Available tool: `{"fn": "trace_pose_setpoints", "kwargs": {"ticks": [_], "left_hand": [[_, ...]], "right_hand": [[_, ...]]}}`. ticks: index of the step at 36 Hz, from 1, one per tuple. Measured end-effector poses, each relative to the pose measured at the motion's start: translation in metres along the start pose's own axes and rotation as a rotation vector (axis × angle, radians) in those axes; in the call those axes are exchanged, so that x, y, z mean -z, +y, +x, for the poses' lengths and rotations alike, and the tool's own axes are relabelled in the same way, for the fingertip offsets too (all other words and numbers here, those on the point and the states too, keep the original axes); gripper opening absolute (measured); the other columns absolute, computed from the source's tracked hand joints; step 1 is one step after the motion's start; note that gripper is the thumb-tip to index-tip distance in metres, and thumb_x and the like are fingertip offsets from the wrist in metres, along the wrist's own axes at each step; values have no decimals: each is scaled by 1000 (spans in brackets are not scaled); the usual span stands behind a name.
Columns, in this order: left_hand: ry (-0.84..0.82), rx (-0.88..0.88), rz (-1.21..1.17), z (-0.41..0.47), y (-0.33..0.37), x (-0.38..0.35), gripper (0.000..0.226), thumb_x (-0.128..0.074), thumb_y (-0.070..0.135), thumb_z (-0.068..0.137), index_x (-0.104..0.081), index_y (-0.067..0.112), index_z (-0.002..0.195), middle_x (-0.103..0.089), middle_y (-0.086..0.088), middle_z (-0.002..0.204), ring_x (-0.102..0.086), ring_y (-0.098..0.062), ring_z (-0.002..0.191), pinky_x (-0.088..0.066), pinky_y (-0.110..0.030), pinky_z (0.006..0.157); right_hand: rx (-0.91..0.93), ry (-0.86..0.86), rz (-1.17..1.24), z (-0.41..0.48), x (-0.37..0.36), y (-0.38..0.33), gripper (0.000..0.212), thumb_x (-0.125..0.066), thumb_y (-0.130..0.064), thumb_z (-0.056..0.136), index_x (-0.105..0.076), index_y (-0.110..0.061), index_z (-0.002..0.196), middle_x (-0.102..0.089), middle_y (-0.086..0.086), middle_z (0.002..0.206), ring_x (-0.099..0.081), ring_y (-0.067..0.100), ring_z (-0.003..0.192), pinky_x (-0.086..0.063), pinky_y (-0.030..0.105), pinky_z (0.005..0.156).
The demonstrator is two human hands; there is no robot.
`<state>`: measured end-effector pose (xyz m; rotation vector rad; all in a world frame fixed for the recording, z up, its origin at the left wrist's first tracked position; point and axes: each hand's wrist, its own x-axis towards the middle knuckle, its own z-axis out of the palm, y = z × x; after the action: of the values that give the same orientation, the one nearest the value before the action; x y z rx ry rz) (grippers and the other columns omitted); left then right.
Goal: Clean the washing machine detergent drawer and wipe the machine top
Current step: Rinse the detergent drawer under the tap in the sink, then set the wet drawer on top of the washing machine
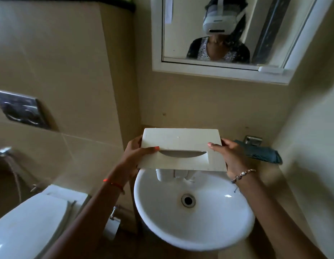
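Observation:
I hold the white detergent drawer (181, 143) level over the back of a white sink (218, 217). Its flat front panel with the curved finger recess faces me, and its compartments hang below, partly hidden. My left hand (138, 152) grips the drawer's left end, thumb on the front panel. My right hand (228, 156) grips the right end in the same way. The washing machine is not in view.
A blue-grey cloth (259, 152) lies on the ledge right of the sink, by a metal fitting (253, 140). A toilet (27, 227) with shut lid stands at the lower left, a flush plate (22, 109) on the tiled wall above. A mirror (228, 30) hangs above the sink.

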<state>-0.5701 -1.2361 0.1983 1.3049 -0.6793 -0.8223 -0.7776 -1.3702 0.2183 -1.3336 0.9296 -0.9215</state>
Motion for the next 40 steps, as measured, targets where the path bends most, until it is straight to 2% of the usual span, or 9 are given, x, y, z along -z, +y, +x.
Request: {"fn": "trace_pose_setpoints", "kwargs": {"ticks": [2, 11, 15, 20, 26, 30, 33, 36, 40], "left_hand": [[43, -56, -9, -14, 6, 13, 39, -73, 9, 57, -64, 16, 94, -73, 7, 78, -67, -6, 68, -54, -21, 57], [361, -236, -23, -100, 30, 97, 73, -81, 17, 43, -59, 20, 112, -73, 2, 94, -68, -10, 80, -59, -32, 68], [478, -291, 18, -152, 36, 147, 76, -82, 25, 43, -57, 31, 115, -70, 4, 102, -67, -15, 91, -58, -39, 73], [634, -365, 71, -228, 44, 206, 79, -81, 22, 43, -54, 30, 117, -71, 5, 100, -67, -10, 86, -57, -29, 67], [822, -380, 108, -323, 39, 279, 76, -81, -5, 51, -53, 29, 114, -73, 2, 93, -69, -10, 78, -57, -29, 63], [937, -354, 166, -399, 34, 334, 83, -84, 25, 43, -50, 33, 118, -70, -3, 102, -68, -21, 92, -58, -39, 74], [1017, -325, 201, -460, 35, 377, 90, -86, 35, 38, -46, 35, 119, -68, -1, 103, -67, -16, 92, -57, -32, 68], [1060, -304, 219, -518, 36, 416, 91, -85, 34, 39, -42, 35, 119, -64, -3, 107, -68, -12, 90, -56, -26, 64], [1162, -276, 237, -582, 36, 461, 88, -81, 30, 43, -41, 30, 121, -60, 0, 106, -66, -6, 82, -54, -21, 60]], "right_hand": [[10, -80, 51, -7, -13, -7, 20, -64, 2, 81, -63, -8, 98, -66, 3, 83, -61, 13, 71, -50, 22, 65], [19, -464, 192, -43, -93, -25, 38, -69, 2, 71, -59, -11, 105, -69, 8, 98, -68, 14, 73, -56, 24, 57], [12, -611, 131, -69, -147, -22, 67, -88, -29, 43, -61, -14, 102, -71, 6, 101, -68, 19, 83, -57, 34, 65], [10, -801, 91, -119, -217, -16, 41, -76, -9, 61, -61, -20, 98, -69, 9, 104, -66, 25, 95, -55, 42, 76], [11, -968, 20, -197, -299, 0, 49, -80, -12, 58, -60, -15, 102, -67, 14, 106, -64, 29, 97, -54, 48, 83], [17, -1068, 45, -262, -365, 19, 39, -79, -1, 64, -61, -14, 96, -69, 15, 102, -65, 31, 96, -54, 48, 84], [-21, -1135, 81, -322, -416, 37, 42, -81, 3, 61, -61, -12, 95, -69, 18, 100, -64, 34, 95, -54, 48, 82], [-48, -1209, 106, -379, -464, 55, 58, -87, -9, 49, -61, -11, 101, -70, 15, 100, -64, 35, 96, -55, 44, 79], [-58, -1317, 87, -449, -519, 69, 52, -84, 1, 55, -60, -7, 101, -71, 14, 98, -65, 32, 93, -55, 37, 69]]}}
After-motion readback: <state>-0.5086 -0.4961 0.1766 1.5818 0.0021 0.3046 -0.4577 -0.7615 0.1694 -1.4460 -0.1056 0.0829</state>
